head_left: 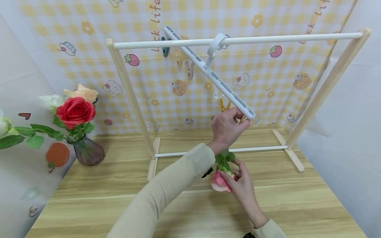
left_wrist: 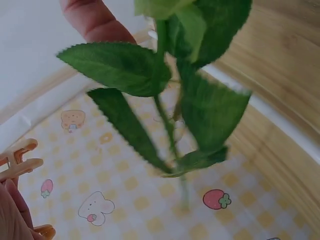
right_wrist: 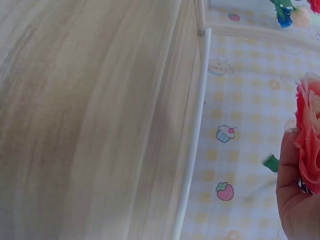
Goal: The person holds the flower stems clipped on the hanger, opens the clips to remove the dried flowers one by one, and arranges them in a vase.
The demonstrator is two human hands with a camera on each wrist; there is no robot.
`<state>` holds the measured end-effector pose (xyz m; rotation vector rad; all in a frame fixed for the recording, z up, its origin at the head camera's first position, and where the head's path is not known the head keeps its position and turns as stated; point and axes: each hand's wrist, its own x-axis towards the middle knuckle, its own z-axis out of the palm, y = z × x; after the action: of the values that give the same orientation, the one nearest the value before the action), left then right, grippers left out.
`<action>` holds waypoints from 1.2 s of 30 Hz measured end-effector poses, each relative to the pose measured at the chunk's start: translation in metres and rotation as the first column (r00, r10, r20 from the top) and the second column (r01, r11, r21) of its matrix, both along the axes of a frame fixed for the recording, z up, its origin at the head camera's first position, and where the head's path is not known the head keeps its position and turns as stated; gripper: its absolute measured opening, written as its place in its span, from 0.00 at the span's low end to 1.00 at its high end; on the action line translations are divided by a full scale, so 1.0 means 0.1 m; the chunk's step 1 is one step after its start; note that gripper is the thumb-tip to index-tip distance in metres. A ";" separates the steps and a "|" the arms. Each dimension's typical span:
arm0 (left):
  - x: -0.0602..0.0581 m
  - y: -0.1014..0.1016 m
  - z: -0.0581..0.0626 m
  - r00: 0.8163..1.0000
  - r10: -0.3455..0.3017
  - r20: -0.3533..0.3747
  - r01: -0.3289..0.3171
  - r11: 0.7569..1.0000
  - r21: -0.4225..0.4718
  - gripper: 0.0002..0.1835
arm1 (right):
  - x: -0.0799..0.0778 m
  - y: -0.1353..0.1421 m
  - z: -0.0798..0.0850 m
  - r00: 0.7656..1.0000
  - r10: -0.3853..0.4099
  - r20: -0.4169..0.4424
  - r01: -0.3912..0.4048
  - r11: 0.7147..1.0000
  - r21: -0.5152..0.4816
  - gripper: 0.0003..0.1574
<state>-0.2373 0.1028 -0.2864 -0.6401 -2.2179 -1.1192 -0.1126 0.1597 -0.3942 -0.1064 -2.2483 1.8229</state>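
Note:
My left hand [head_left: 227,127] is raised at the near end of a white clip hanger [head_left: 198,61], pinching a yellowish clothespin [head_left: 242,119] under it. Below, a pink rose [head_left: 219,182] is held by my right hand [head_left: 244,186], bloom tilted down and leafy stem pointing up toward the left hand. In the left wrist view the green leaves [left_wrist: 205,110] fill the middle, with a tan clothespin [left_wrist: 20,162] at the left edge. The right wrist view has the rose bloom [right_wrist: 311,140] against the palm. Another yellow clothespin [head_left: 224,105] hangs just behind my left hand.
The hanger hooks over the white top bar [head_left: 268,39] of a wooden-legged rack. Green, peach and pink clothespins [head_left: 189,69] hang from its far half. A vase [head_left: 89,152] of roses stands at left. The rack's lower bar [head_left: 256,149] runs behind my hands.

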 end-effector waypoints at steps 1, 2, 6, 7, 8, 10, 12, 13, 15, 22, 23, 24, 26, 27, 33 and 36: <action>0.00 0.00 0.00 1.000 0.002 -0.001 -0.002 1.000 -0.009 0.07 | 0.00 0.00 0.00 1.000 -0.002 0.005 0.002 1.000 0.007 0.32; 0.00 -0.01 0.00 1.000 -0.001 0.001 0.001 1.000 -0.014 0.07 | 0.01 0.01 -0.01 1.000 -0.003 0.008 0.003 1.000 0.013 0.32; 0.00 -0.03 -0.02 1.000 0.016 -0.009 -0.017 0.999 -0.029 0.13 | 0.05 0.03 -0.04 1.000 0.018 0.000 -0.018 0.999 0.026 0.30; 0.00 -0.03 -0.02 1.000 0.022 -0.010 -0.023 0.999 -0.028 0.14 | 0.06 0.04 -0.05 1.000 0.025 -0.006 -0.025 0.999 0.027 0.29; 0.00 -0.04 -0.02 1.000 0.027 -0.010 -0.027 0.999 -0.024 0.15 | 0.08 0.05 -0.06 0.999 0.033 -0.007 -0.032 0.999 0.020 0.28; 0.00 -0.04 -0.02 0.999 0.039 -0.015 -0.040 0.999 -0.028 0.16 | 0.11 0.09 -0.07 0.999 0.042 -0.017 -0.042 0.999 0.031 0.28; 0.00 -0.04 -0.02 0.999 0.039 -0.020 -0.039 0.999 -0.029 0.17 | 0.14 0.12 -0.07 0.998 0.054 -0.016 -0.053 0.998 0.039 0.29; -0.01 -0.04 -0.01 0.999 0.033 -0.025 -0.034 0.999 -0.029 0.17 | 0.15 0.14 -0.07 0.998 0.060 -0.015 -0.059 0.997 0.047 0.29; -0.01 -0.04 -0.01 0.999 0.016 -0.034 -0.017 1.000 -0.024 0.16 | 0.18 0.18 -0.07 0.998 0.070 -0.010 -0.069 0.995 0.065 0.29; 0.01 -0.07 0.02 0.997 -0.078 0.031 0.077 0.997 0.032 0.12 | 0.23 0.21 -0.01 0.989 0.123 -0.087 -0.118 0.991 0.059 0.26; 0.02 -0.09 0.02 0.993 -0.105 0.054 0.103 0.994 0.038 0.12 | 0.23 0.20 0.00 0.987 0.131 -0.095 -0.126 0.990 0.059 0.26; 0.02 -0.11 0.02 0.988 -0.136 0.076 0.133 0.990 0.042 0.12 | 0.23 0.20 0.00 0.986 0.138 -0.098 -0.133 0.990 0.057 0.25; 0.03 -0.17 0.01 0.970 -0.211 0.124 0.206 0.977 0.049 0.15 | 0.24 0.20 0.02 0.983 0.151 -0.109 -0.143 0.987 0.077 0.24; 0.04 -0.22 0.00 0.960 -0.239 0.146 0.236 0.971 0.035 0.15 | 0.24 0.20 0.03 0.982 0.152 -0.109 -0.143 0.986 0.085 0.24; 0.07 -0.62 -0.16 0.931 -0.328 0.162 0.359 0.903 -0.237 0.12 | 0.25 0.21 0.06 0.979 0.162 -0.122 -0.146 0.981 0.126 0.26; 0.10 -0.82 -0.26 0.933 -0.335 0.131 0.359 0.847 -0.393 0.12 | 0.25 0.21 0.07 0.974 0.178 -0.140 -0.162 0.980 0.119 0.28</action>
<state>-0.2276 0.0210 -0.3121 -1.2459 -2.4757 -0.8344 -0.0875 0.1812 -0.3876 0.2429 -2.3032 1.7211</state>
